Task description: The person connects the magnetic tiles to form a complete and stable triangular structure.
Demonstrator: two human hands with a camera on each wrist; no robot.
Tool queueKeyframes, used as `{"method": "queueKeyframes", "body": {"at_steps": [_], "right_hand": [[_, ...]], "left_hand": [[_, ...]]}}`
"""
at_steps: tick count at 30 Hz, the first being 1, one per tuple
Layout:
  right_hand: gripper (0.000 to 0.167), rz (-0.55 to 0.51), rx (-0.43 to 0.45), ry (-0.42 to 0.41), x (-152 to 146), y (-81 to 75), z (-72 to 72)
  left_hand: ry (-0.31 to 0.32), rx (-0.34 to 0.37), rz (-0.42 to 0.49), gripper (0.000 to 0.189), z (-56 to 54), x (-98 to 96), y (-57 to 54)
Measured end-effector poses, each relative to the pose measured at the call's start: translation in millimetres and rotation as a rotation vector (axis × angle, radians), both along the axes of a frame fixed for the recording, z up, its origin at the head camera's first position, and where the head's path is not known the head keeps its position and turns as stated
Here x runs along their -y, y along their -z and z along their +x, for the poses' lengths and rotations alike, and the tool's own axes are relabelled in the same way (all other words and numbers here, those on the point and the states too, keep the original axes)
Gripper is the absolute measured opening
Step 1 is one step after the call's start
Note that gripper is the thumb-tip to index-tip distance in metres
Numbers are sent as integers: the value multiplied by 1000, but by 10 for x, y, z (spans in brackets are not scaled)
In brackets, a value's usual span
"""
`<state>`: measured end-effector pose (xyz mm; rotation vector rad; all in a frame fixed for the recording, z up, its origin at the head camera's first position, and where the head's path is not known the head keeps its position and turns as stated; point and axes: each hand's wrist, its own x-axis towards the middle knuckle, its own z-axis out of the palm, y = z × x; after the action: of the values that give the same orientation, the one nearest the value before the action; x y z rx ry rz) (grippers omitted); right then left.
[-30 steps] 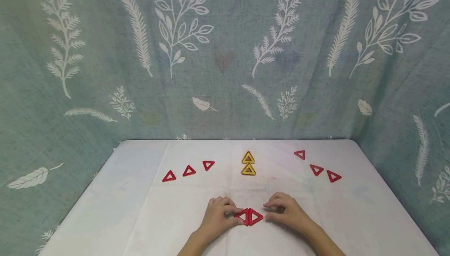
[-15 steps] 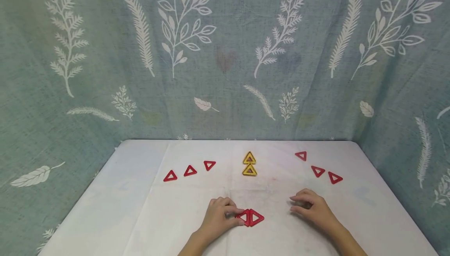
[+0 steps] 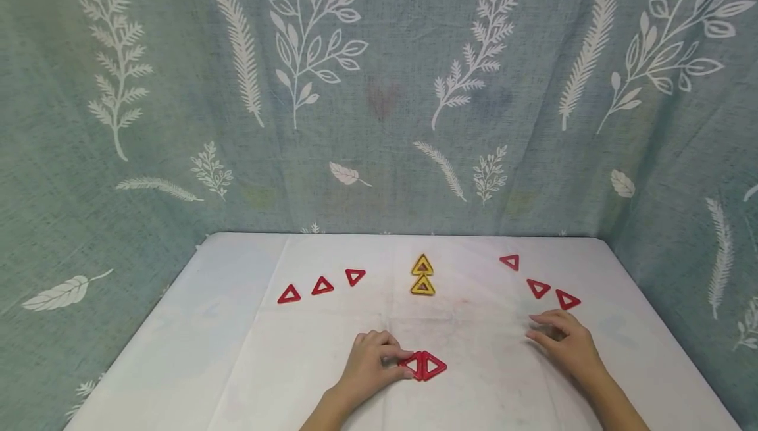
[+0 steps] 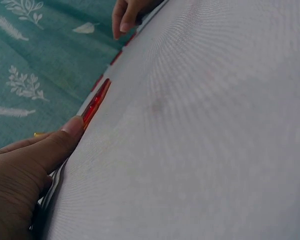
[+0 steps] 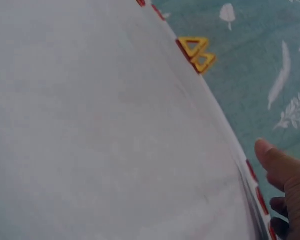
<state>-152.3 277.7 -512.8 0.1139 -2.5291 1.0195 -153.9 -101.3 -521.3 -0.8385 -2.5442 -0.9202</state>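
Note:
Two red triangle tiles lie edge to edge on the white table near the front. Thumb and fingers of my left hand (image 3: 372, 360) pinch the left red tile (image 3: 420, 366); the right red tile (image 3: 441, 366) points away to the right. In the left wrist view my thumb (image 4: 74, 126) rests at the red tile (image 4: 96, 104). My right hand (image 3: 570, 345) hovers with its thumb and fingers apart and holds nothing. Just beyond it is the nearest of three red triangle tiles at the right (image 3: 567, 306); none is visibly touched.
Two yellow triangles, one joined above the other (image 3: 423, 291), stand at the back middle; the right wrist view shows red pieces at their base. Three more red triangle tiles (image 3: 322, 291) lie at the back left. A leaf-patterned curtain (image 3: 379, 154) borders the table (image 3: 249, 365).
My right hand has left the joined red tiles and moved right and away from me, towards the red tiles at the right. My left hand has kept its place.

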Motion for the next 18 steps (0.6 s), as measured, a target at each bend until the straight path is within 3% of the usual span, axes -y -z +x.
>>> {"method": "queueKeyframes", "body": {"at_steps": [10, 18], "right_hand": [[38, 53, -3, 211, -256, -46, -47], [46, 35, 38, 281, -428, -43, -149]], "left_hand": [[-5, 75, -30, 32, 9, 10, -20], [-11, 88, -38, 33, 7, 9, -25]]}}
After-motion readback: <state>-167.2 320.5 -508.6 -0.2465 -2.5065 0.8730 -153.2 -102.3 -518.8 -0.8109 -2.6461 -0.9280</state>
